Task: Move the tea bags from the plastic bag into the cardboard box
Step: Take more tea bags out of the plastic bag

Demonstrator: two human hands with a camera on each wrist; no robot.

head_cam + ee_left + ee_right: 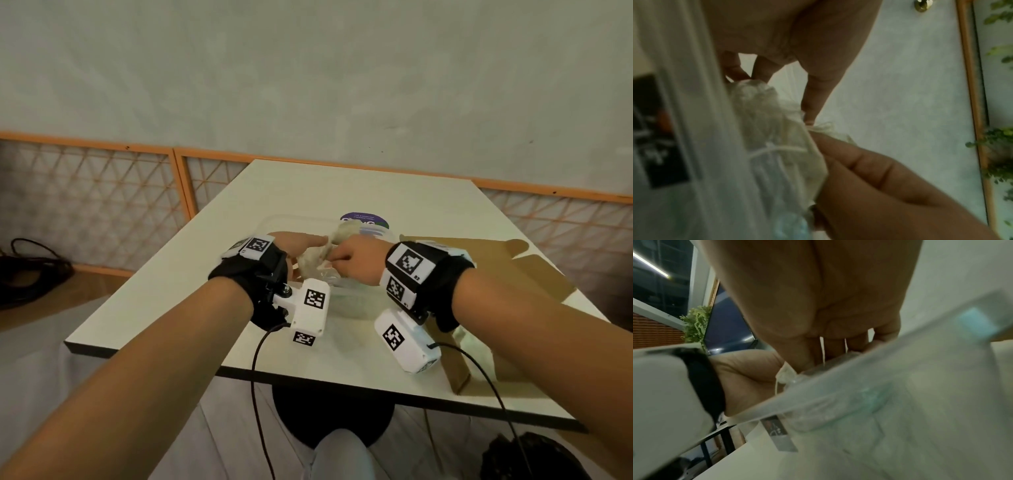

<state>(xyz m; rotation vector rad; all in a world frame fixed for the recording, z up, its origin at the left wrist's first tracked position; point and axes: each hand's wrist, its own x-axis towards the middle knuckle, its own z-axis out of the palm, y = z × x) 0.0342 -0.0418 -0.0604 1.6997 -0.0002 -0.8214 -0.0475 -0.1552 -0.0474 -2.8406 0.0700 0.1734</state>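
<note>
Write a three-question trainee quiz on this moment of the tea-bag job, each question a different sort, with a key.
1. True or false: the cardboard box lies on the table to the right of both hands.
2. Multiple choice. What are the left hand and right hand working on?
A. The box flaps
B. The plastic bag with tea bags
C. The purple-labelled lid
3. Fill in: in the left wrist view, a white ____ shows on the tea bags in the clear plastic.

Key: 1 true; 2 B; 3 string
</note>
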